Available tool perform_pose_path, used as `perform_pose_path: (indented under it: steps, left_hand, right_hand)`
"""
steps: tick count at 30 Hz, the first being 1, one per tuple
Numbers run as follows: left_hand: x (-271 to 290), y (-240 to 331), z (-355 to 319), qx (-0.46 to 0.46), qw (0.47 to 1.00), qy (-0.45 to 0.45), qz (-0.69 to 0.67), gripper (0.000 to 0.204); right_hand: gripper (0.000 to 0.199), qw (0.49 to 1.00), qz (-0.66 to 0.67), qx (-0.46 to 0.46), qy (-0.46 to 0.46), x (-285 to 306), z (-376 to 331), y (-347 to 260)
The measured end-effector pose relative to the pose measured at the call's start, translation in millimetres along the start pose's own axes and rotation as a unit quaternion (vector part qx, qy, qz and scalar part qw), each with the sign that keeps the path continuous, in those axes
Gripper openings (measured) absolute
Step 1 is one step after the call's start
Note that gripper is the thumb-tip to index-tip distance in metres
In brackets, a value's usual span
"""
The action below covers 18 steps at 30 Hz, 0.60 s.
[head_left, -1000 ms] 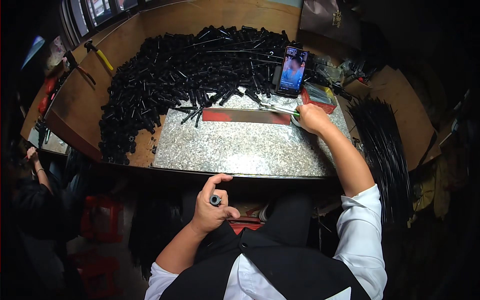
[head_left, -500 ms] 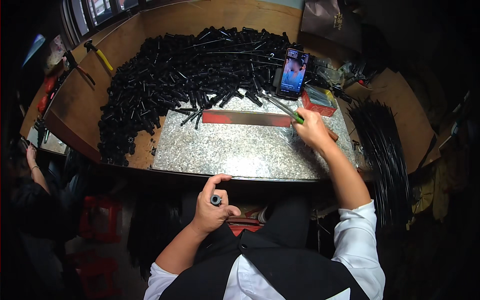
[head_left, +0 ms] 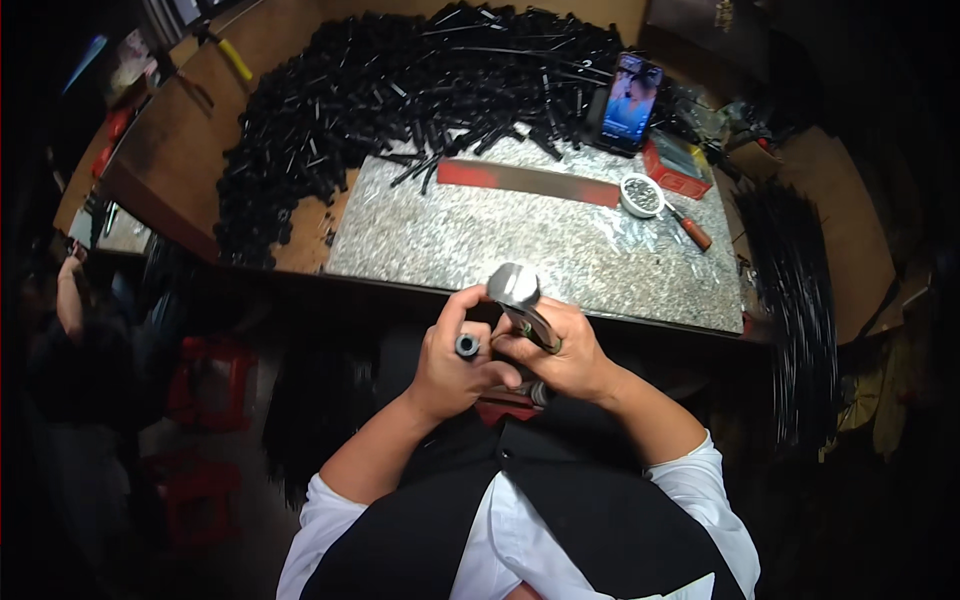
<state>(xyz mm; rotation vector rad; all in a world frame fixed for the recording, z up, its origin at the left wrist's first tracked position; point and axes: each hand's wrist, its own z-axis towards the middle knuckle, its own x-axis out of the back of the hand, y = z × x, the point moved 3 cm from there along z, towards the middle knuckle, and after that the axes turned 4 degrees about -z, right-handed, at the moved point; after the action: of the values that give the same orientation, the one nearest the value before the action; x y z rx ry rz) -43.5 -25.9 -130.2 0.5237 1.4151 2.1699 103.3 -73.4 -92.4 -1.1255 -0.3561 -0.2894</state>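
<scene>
In front of my lap, my left hand (head_left: pixel 455 360) is closed around a short black tubular part (head_left: pixel 467 346), its round hollow end facing up. The left index finger reaches out beside the tool. My right hand (head_left: pixel 560 350) grips a metal tool (head_left: pixel 515 285) with a broad, shiny rounded head and green on its handle; its exact kind is unclear. The tool's head stands just right of the left fingertips, and the two hands are nearly touching. Beyond them lies the speckled slab (head_left: pixel 480 235), bearing a long flat bar (head_left: pixel 530 182) with red ends.
Black tubular parts (head_left: pixel 390 110) are heaped at the back. A lit phone (head_left: pixel 630 103) stands by a red box (head_left: pixel 677 167), near a white cup (head_left: pixel 641 197) of small metal bits and a red-handled tool (head_left: pixel 690 228). Thin black rods (head_left: pixel 790 310) hang at right. Another person's arm (head_left: pixel 68 295) shows far left.
My right hand has come back from the slab with the metal tool to beside my left hand. The white cup, formerly behind that hand, now shows. The view has shifted.
</scene>
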Motion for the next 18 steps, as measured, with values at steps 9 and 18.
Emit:
perform_pose_path:
  steps: [9, 18]
  left_hand:
    - [-5, 5, -9, 0.143, 0.976, -0.005, -0.161, 0.098]
    - [-3, 2, -11, 0.104, 0.987, -0.023, -0.12, 0.097]
  right_hand:
    - [0.014, 0.997, -0.042, 0.065, -0.012, -13, -5, -5]
    - [0.017, 0.997, -0.033, 0.068, 0.002, -17, -5, -7]
